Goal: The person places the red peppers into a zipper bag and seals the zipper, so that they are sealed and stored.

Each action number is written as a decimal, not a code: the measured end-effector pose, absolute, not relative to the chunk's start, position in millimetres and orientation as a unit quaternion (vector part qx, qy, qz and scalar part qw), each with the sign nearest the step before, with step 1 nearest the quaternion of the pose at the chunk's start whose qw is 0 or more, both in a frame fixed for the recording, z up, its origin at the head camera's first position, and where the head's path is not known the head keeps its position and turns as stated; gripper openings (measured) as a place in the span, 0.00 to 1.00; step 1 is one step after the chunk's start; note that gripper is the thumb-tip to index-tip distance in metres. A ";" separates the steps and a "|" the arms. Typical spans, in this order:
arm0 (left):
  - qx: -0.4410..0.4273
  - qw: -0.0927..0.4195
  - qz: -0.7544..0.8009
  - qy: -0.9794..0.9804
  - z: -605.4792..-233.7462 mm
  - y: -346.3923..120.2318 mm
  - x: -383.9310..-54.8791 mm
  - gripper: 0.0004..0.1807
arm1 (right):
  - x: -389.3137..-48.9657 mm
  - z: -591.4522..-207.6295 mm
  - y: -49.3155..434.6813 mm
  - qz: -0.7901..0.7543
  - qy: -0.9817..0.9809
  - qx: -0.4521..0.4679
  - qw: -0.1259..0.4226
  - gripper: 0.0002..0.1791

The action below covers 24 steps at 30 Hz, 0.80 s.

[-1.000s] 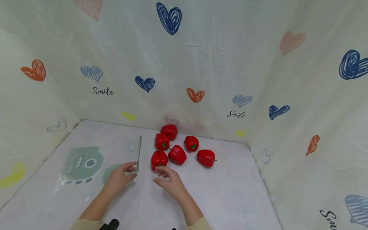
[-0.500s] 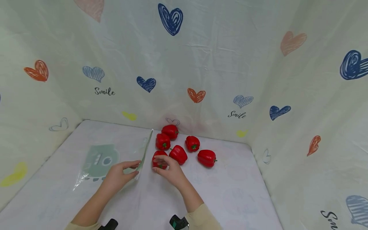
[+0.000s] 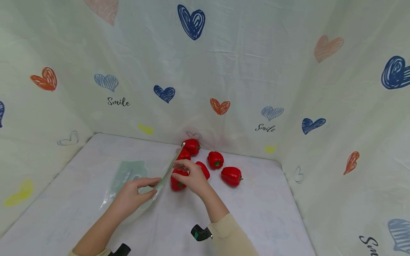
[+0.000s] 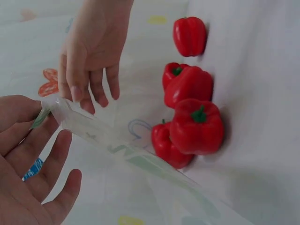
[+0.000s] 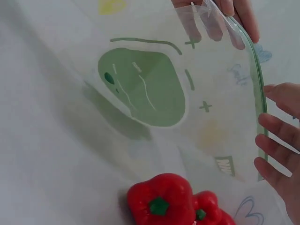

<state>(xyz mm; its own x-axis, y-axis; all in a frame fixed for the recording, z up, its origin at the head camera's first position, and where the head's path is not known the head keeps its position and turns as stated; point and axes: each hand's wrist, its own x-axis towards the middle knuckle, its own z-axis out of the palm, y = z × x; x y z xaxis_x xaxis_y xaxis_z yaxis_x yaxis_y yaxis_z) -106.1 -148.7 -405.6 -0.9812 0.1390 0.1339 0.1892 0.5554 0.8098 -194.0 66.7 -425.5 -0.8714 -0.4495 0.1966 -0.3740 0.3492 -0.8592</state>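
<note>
Left hand [image 3: 133, 193] pinches a clear bag [image 5: 147, 89]; right hand [image 3: 192, 177], loosely spread, partly hides red peppers [image 3: 203, 170].

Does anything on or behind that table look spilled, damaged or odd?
A faint pinkish smudge on the backdrop behind the red peppers: unlike the crisp printed hearts, it's blurry, perhaps a stain or reflection. Nothing else stands out.

Right of the bag [image 5: 201, 122], the right hand [image 3: 193, 177] partly hid some red peppers [image 3: 177, 185] from me; on it, the left hand [image 3: 131, 193] covered green print [image 3: 129, 169]; below it, my view cut off the left sleeve [image 3: 89, 253].
</note>
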 end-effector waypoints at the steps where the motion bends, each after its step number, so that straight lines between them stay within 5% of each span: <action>1: -0.095 0.030 -0.461 -0.882 -404.0 -148.6 -105.2 0.18 | -194.9 -423.2 66.7 -0.506 0.823 -0.255 0.035 0.21; 12: -0.137 0.029 -0.461 -0.876 -394.2 -151.4 -98.2 0.16 | -205.4 -408.8 63.7 -0.388 0.858 -0.337 -0.003 0.11; 24: -0.143 0.030 -0.449 -0.881 -392.5 -160.3 -97.9 0.15 | -203.8 -413.7 60.7 -0.410 0.851 -0.329 -0.009 0.05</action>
<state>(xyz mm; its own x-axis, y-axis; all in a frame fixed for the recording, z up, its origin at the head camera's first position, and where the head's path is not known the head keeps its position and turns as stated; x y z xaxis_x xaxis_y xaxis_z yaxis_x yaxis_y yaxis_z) -97.9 -160.3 -392.5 -0.9572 0.2252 0.1818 0.2794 0.5555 0.7832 -203.8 60.7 -413.7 -0.7833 -0.5520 0.2858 -0.5674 0.4472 -0.6914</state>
